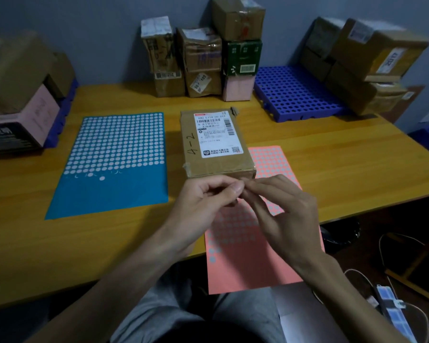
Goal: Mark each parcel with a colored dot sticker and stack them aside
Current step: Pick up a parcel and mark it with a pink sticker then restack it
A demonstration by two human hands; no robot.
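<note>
**While the fingertips meet, the parcel waits for its dot**

Though the brown parcel (216,144) lies flat on the table (332,157) just beyond both hands, its top shows only a white shipping label (217,134) and a handwritten "4-2". I see no coloured dot on it, so I judge this one not yet marked. The left hand (203,201) has its fingers curled, thumb and forefinger pressed together. The right hand (282,209) brings its own thumb and forefinger to that same spot, its other fingers spread loose. Whether a dot is pinched there, and by which hand, is too small to tell.

Directly under the hands lies the pink sticker sheet (245,263), its near end hanging over the table edge and its far end tucked beside the parcel. Off past the left hand lies a blue sticker sheet (114,154), pale circles above and solid blue below.

Farther beyond the hands, boxes (201,63) stand stacked against the wall. More boxes (362,60) sit past the right hand on a blue perforated pallet (295,92), and another pile (22,95) past the left. Which pile is finished I cannot say. Nothing blocks the short reach to the parcel's top.
</note>
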